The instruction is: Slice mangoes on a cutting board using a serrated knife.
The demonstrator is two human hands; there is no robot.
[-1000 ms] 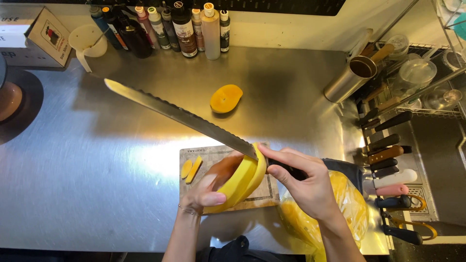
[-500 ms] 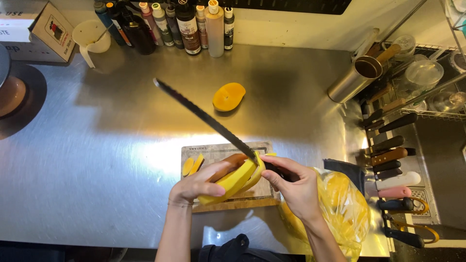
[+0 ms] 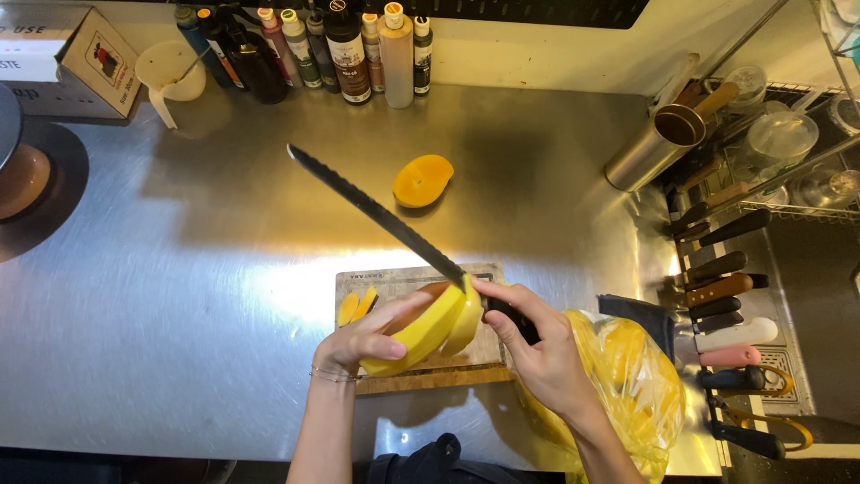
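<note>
Over the small cutting board (image 3: pixel 408 280), the left hand (image 3: pixel 363 341) curls its fingers round a yellow mango (image 3: pixel 428 327), tilted up off the wood. The right hand (image 3: pixel 537 350) is closed on the handle of a long serrated knife (image 3: pixel 376 211), whose blade has swung from lying flatter and further left to a steeper slant, its heel now at the fruit's top edge, so the cut seems under way. Peel strips (image 3: pixel 356 306) lie beside the fruit, a cut mango half (image 3: pixel 423 179) sits well apart on the steel counter (image 3: pixel 179 296), and a yellow bag (image 3: pixel 627 385) crowds the right wrist
</note>
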